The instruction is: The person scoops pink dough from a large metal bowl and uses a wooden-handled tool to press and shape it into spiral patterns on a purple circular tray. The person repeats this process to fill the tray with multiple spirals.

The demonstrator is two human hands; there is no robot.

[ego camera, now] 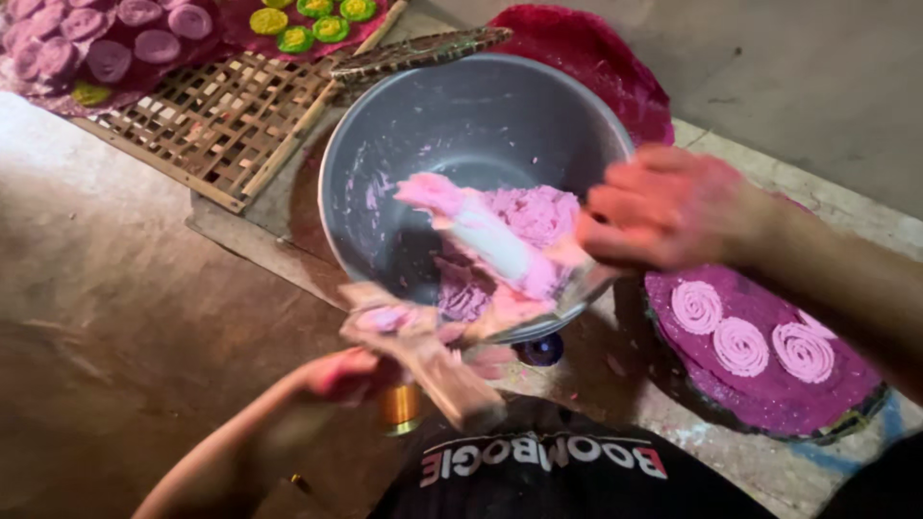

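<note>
Right hand (663, 207), smeared pink, is closed on the near-right rim of a grey bowl (461, 125), fingers pinched together where a lump of pink dough (500, 240) meets the rim. Left hand (351, 373) is clamped around a dough-caked wooden press (423, 351), held just below the bowl's near edge; motion blur hides the finger detail. The bowl is tilted toward the person, and the dough lies against its lower wall.

Everything sits on a rough, brownish floor (115, 288), dusty and stained. At the right, a round purple mat (769, 384) carries three pink spirals (740, 344). At the far left, a woven bamboo tray (212, 125) lies beside more purple and yellow-green spirals. A red mat (596, 58) shows behind the bowl.
</note>
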